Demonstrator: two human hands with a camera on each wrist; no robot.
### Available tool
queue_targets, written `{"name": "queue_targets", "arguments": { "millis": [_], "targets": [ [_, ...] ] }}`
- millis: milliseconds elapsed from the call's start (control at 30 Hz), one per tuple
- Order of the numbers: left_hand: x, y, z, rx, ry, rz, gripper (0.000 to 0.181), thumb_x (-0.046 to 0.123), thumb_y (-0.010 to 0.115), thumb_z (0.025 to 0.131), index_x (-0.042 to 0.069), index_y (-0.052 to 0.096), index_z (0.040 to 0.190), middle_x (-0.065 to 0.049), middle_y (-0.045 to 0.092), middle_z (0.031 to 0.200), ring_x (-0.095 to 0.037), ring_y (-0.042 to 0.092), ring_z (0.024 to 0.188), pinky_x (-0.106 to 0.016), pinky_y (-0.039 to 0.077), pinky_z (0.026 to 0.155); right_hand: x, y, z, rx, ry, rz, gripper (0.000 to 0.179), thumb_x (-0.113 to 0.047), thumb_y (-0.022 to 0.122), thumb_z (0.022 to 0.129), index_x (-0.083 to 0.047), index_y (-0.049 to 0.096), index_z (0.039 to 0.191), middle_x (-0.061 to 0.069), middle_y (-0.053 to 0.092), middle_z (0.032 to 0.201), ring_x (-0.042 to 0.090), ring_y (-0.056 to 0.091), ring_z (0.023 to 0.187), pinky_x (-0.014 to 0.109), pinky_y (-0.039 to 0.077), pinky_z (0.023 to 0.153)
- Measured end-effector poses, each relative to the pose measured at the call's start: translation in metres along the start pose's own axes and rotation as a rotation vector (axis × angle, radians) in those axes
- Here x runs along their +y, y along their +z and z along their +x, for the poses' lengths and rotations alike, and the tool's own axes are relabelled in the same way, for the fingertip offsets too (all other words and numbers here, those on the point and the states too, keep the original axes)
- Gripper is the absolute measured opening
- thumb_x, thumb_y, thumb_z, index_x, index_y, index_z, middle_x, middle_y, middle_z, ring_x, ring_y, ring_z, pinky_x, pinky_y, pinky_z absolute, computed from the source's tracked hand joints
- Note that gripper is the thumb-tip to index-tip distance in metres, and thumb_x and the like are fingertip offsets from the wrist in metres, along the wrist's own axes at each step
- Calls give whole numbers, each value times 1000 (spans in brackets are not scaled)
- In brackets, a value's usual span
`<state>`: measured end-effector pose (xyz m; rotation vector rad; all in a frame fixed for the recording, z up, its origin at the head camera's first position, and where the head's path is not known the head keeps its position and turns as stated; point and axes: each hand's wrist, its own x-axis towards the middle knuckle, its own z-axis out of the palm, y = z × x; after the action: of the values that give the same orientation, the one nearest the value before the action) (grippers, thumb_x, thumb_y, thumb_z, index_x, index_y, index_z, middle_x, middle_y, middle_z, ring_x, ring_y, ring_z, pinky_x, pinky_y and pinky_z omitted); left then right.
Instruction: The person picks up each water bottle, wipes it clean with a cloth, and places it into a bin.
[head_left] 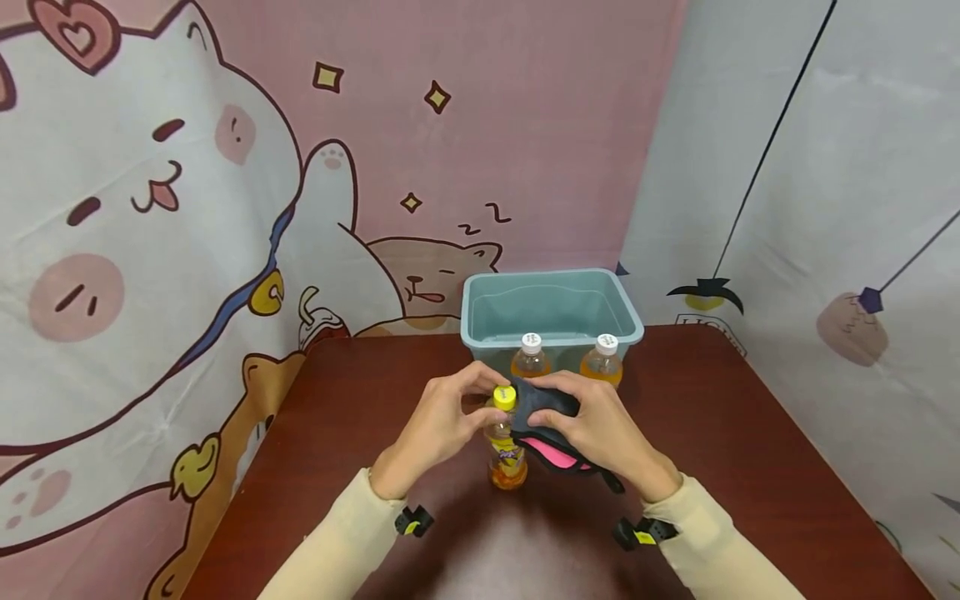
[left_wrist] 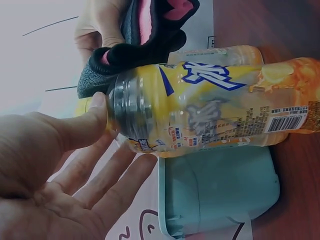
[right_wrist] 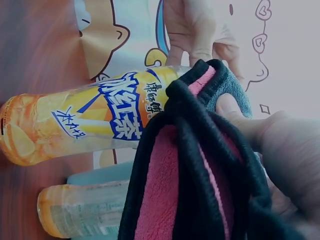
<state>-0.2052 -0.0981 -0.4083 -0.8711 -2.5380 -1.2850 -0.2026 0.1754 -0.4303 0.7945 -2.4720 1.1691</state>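
A plastic bottle of iced tea (head_left: 507, 467) with a yellow cap (head_left: 504, 397) stands upright on the table, its orange label facing me. My left hand (head_left: 448, 412) pinches the cap between thumb and forefinger. In the left wrist view, its other fingers spread behind the bottle neck. My right hand (head_left: 600, 419) grips a dark grey cloth (head_left: 534, 406) with black edging and a pink lining. One end of the cloth lies against the bottle's cap and neck; in the right wrist view its folds (right_wrist: 160, 190) hang down in front of the right palm.
Behind the hands, two bottles with white caps, one on the left (head_left: 531, 360) and one on the right (head_left: 602, 364), stand before a light blue plastic bin (head_left: 547, 298). The dark red table (head_left: 375, 375) meets a cartoon-printed backdrop (head_left: 525, 167).
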Motion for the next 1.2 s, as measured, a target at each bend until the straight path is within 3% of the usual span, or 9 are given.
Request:
{"name": "queue_targets", "arguments": {
  "millis": [200, 367, 633, 900, 1200],
  "targets": [
    [3, -1, -2, -11, -32, 9, 39, 13, 96, 96, 20, 81, 132, 2, 88, 130, -19, 84, 120, -39, 71, 106, -4, 3, 4, -32, -29, -34, 51, -24, 100, 93, -16, 84, 141, 0, 85, 133, 16, 81, 108, 29, 69, 86],
    [2, -2, -4, -21, -11, -18, 39, 9, 95, 97, 16, 81, 133, 0, 87, 131, -16, 85, 116, -30, 71, 102, -5, 4, 3, -72, -32, -57, 51, -20, 99, 92, -11, 84, 140, 3, 85, 132, 16, 81, 106, 29, 69, 86],
    [2, -2, -5, -46, -9, -40, 39, 11, 94, 100, 17, 80, 136, 0, 86, 134, -18, 85, 120, -35, 70, 106, 1, 6, -5, -82, -52, -78, 55, -20, 102, 89, -8, 84, 140, 4, 87, 128, 13, 80, 100, 27, 69, 83],
    [-1, -3, -5, -51, 1, -24, 39, 11, 94, 100, 18, 80, 137, 1, 87, 134, -18, 84, 122, -34, 70, 108, 15, 14, -12, -57, -67, -97, 42, -14, 104, 87, -10, 88, 126, 1, 88, 122, 15, 82, 104, 30, 69, 85],
    [-3, -4, -5, -44, 13, -21, 39, 11, 94, 100, 18, 80, 136, 0, 87, 134, -20, 84, 123, -37, 70, 108, 41, 35, -20, -171, -75, -149, 36, -16, 101, 91, -9, 87, 124, -1, 87, 118, 11, 80, 103, 31, 70, 87]
  ]
}}
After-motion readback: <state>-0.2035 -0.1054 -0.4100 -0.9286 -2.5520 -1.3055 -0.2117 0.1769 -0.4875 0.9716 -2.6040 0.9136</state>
